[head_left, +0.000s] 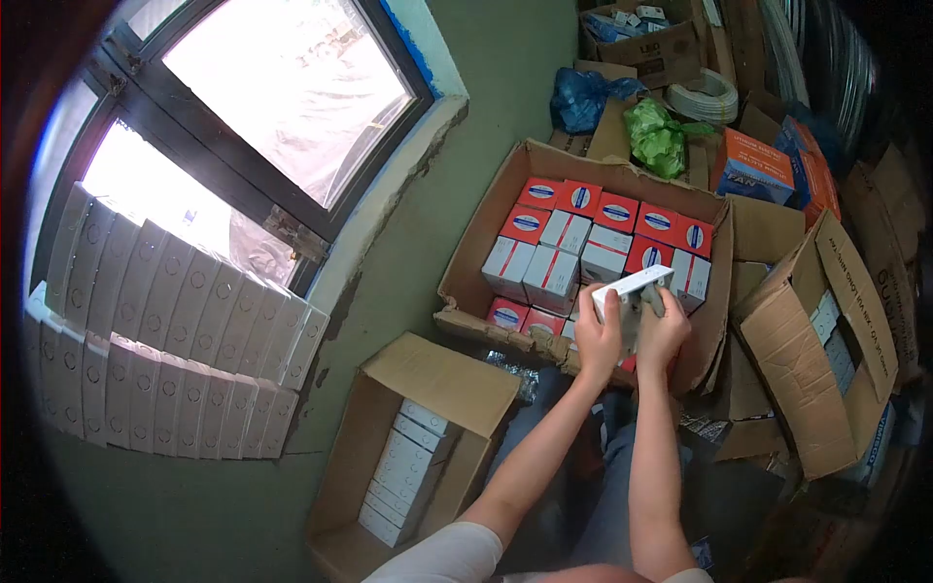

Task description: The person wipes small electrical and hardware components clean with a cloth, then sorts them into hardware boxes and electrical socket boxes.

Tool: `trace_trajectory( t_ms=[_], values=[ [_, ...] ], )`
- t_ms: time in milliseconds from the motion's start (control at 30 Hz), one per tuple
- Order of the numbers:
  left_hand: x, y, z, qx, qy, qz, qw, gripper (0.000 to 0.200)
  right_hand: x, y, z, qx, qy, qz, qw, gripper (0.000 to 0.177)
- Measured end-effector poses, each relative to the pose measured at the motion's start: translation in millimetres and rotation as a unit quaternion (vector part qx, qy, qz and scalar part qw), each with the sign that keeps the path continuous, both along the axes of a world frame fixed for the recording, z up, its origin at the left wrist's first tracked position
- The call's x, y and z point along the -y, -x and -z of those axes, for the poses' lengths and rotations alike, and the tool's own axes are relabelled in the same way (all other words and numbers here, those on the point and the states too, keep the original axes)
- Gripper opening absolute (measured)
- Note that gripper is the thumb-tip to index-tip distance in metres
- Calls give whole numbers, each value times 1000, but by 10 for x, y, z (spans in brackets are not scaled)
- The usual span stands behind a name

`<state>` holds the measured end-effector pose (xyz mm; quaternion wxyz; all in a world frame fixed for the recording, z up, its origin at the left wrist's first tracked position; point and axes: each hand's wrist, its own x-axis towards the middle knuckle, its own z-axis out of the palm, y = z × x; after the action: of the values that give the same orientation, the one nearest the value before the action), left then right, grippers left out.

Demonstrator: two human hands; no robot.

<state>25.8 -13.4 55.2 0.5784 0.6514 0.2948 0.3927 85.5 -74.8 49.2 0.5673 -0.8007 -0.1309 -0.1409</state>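
Note:
A white rectangular plate is held tilted above a large open carton of red and white small boxes. My left hand is closed on the plate's left end. At its right end, my right hand is closed around a greyish item just under the plate; its exact shape is too small to tell. Below the hands, the red and white boxes stand in rows inside the carton.
White plates stand in rows on the window ledge at left. An open carton with white pieces sits lower left. Another open carton leans at right. Blue and green bags and a cable coil lie behind.

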Motion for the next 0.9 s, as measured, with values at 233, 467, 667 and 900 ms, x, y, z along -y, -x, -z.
trace_trajectory(
  t_ms=[233,467,667,900],
  values=[
    [108,56,9,16,-25,7,1000,37,83,-46,-13,33,44,49,997,24],
    [194,87,-54,32,-13,-47,998,36,97,-4,-68,151,94,110,978,37],
    [97,116,-38,5,-32,6,999,38,96,31,-117,129,49,106,985,44],
    [-29,234,-212,2,-17,22,1000,38,163,-2,-147,143,117,137,973,53]
  ],
)
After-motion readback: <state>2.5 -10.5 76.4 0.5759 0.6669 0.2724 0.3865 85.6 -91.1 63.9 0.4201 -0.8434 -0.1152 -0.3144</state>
